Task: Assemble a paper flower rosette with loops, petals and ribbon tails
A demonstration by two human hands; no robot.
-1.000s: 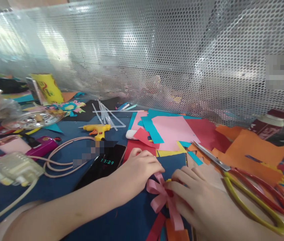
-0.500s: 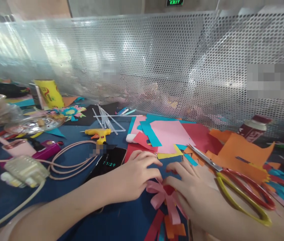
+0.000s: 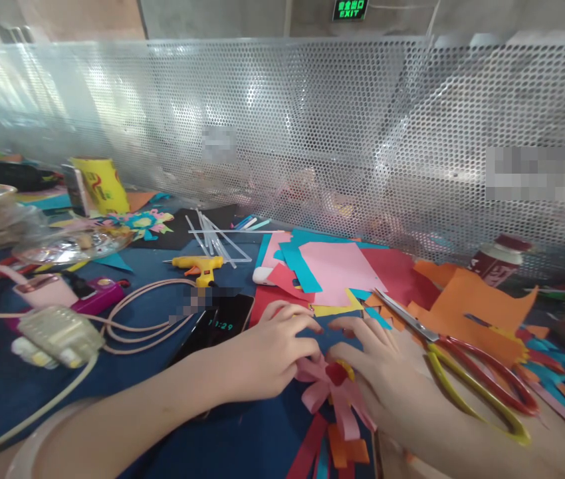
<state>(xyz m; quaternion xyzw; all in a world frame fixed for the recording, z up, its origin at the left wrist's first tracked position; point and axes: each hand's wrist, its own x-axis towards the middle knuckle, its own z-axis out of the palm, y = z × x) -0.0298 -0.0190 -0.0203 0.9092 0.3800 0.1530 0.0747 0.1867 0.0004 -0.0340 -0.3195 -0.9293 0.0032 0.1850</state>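
Note:
A pink paper flower [image 3: 342,409] with looped petals and a red and yellow centre sits low between my hands. My left hand [image 3: 282,349], fingers bent, closes on the flower's left petals; its fingertips are partly hidden. From the right, my right hand [image 3: 379,369] holds the flower at its centre and right petals, fingers curved. Below the flower lie red, blue and orange paper strips [image 3: 342,446]. Scissors [image 3: 435,338] with red and yellow handles lie beside my right forearm. A black phone [image 3: 223,326] lies partly under my left forearm.
A yellow glue gun [image 3: 203,265] lies left of centre, near clear glue sticks [image 3: 213,236]. A pink cable [image 3: 127,293] and a power adapter [image 3: 60,332] are at left. Coloured paper sheets [image 3: 339,266] and a bottle [image 3: 499,259] stand before a perforated metal screen [image 3: 312,133].
The view has tilted up slightly, showing more of the exit sign. The flower has turned a little, so its red and yellow centre shows more. Both hands stay nearly in place.

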